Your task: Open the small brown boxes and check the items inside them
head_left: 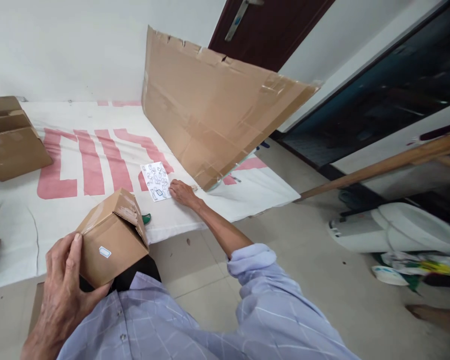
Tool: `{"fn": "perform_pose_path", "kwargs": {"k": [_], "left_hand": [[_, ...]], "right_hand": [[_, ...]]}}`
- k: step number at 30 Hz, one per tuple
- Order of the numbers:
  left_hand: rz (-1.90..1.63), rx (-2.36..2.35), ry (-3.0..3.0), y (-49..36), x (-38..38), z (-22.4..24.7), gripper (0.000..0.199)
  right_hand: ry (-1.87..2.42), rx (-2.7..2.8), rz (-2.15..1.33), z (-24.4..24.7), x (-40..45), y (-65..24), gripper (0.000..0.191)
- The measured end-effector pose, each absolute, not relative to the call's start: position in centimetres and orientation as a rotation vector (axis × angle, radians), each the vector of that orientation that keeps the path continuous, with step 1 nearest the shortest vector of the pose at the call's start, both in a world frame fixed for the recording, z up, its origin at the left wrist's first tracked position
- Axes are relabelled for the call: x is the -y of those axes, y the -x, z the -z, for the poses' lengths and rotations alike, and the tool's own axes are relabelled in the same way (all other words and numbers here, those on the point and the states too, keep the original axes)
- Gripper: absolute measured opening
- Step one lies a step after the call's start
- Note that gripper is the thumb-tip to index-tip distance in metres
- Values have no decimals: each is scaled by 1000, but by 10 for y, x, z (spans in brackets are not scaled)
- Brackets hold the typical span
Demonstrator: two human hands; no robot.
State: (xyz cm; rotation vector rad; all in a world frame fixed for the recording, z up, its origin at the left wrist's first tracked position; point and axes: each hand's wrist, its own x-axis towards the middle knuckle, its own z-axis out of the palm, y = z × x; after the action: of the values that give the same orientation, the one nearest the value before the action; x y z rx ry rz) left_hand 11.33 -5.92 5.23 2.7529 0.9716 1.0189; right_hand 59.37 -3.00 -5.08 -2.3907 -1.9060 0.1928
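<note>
A small brown cardboard box (114,240) rests tilted at the table's front edge, with a blue-edged white label on the side facing me. My left hand (65,277) grips its left side, fingers on top and thumb below. To the right, my right hand (182,193) is closed at the right edge of a white sheet (156,181) covered with small blue-outlined labels. Its fingertips are bent together, and what they pinch, if anything, is too small to make out. A green object (146,218) pokes out beside the box.
The table has a white cloth with red markings (65,187). A large cardboard panel (213,110) leans up behind my right hand. Another cardboard box (13,145) lies at the left. A wooden bar (382,167) and a white bucket (393,227) are on the right.
</note>
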Motion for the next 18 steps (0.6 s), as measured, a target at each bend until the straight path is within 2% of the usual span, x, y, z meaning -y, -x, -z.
{"fn": "perform_pose_path", "kwargs": {"k": [6, 14, 18], "left_hand": [[-993, -890, -2783, -116, 72, -56, 114], [-931, -836, -2756, -102, 86, -45, 120], [-866, -982, -2577, -83, 75, -42, 124]], "right_hand": [[2367, 1915, -193, 45, 43, -589, 33], [2399, 1765, -3, 33, 53, -576, 38], [2072, 1691, 27, 6, 45, -545, 29]]}}
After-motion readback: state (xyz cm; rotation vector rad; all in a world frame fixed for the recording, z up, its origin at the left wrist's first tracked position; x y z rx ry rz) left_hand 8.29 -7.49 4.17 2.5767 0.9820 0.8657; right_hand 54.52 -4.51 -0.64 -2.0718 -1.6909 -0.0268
